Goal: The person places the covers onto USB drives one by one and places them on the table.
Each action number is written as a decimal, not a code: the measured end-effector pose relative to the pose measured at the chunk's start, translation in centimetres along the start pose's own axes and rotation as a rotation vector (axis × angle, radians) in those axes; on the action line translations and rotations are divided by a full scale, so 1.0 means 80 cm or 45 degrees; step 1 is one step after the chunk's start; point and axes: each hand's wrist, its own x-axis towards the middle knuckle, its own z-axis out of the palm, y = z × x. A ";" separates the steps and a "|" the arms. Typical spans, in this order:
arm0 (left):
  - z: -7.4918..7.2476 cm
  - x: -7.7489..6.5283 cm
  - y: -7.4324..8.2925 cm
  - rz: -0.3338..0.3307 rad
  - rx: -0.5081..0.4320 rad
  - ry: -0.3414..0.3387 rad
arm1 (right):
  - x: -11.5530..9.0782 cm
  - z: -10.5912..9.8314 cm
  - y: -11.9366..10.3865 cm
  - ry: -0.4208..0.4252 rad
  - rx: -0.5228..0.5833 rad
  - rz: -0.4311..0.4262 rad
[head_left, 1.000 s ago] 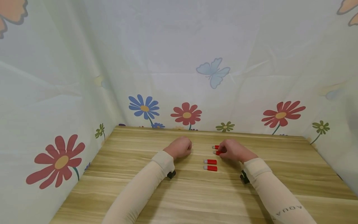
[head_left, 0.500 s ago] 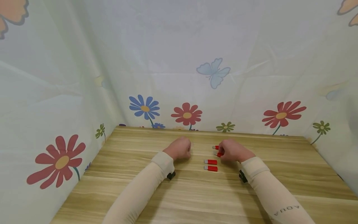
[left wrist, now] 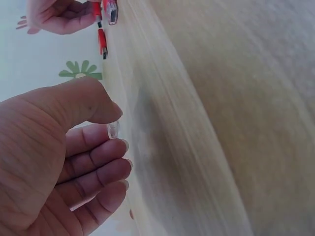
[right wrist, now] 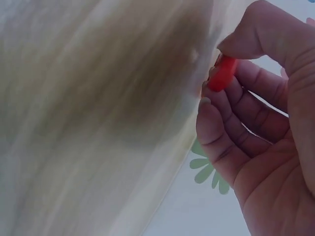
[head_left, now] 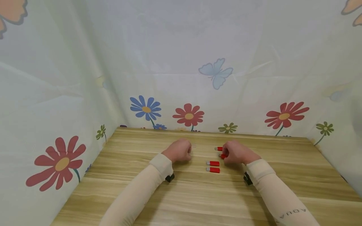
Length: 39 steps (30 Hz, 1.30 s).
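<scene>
My right hand (head_left: pixel 237 152) pinches a red USB stick (head_left: pixel 223 156) between thumb and fingers; its rounded red end (right wrist: pixel 224 73) shows in the right wrist view. My left hand (head_left: pixel 178 151) holds a small clear plastic cap (left wrist: pixel 113 130) between thumb and index finger, the other fingers curled below. Another red USB stick (head_left: pixel 218 148) lies just beyond the held one, partly behind my right hand. Nearer to me lie two more, one red USB stick (head_left: pixel 213 163) above the other (head_left: pixel 213 169), metal ends to the left.
A faint clear piece (head_left: pixel 194 145) lies on the wooden table (head_left: pixel 198 201) just beyond my left hand. Behind the table's far edge hangs a pale curtain (head_left: pixel 169 62) printed with flowers and a butterfly. It also closes off both sides.
My left hand has drawn slightly to the left. The right hand, with its USB stick, has shifted a little to the right. The other USB sticks stay put.
</scene>
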 end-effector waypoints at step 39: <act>-0.029 -0.044 0.030 0.108 -0.166 0.062 | -0.031 -0.022 -0.041 0.079 0.195 -0.271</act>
